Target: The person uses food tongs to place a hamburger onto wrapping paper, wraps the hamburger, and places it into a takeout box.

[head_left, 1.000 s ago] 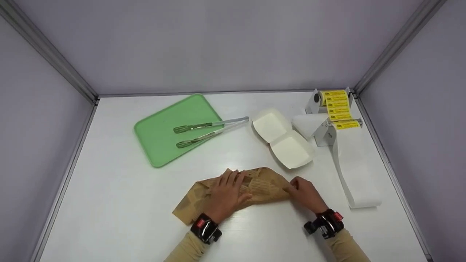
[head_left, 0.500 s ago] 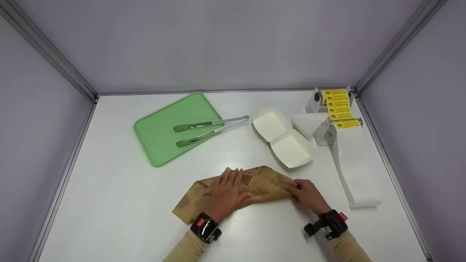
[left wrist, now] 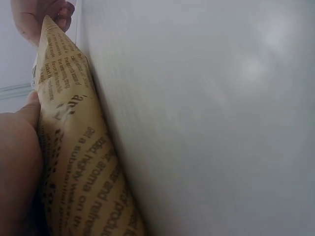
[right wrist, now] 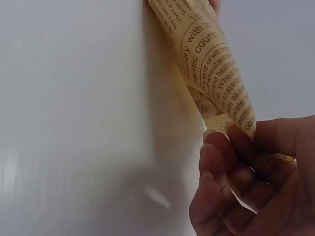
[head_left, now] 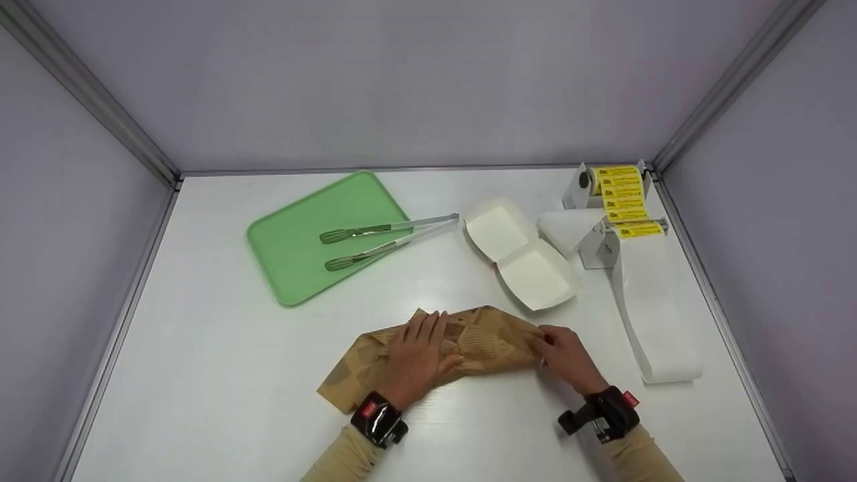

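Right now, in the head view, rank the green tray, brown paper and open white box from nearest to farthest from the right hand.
1. Brown paper: pinched at its right end by the right hand.
2. Open white box: ahead and slightly left of the right hand.
3. Green tray: farther back, well to the left.

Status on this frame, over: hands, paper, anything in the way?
Left hand rests on folded brown paper. Right hand pinches the paper's right end. Open white box lies beyond, seemingly out of the way.
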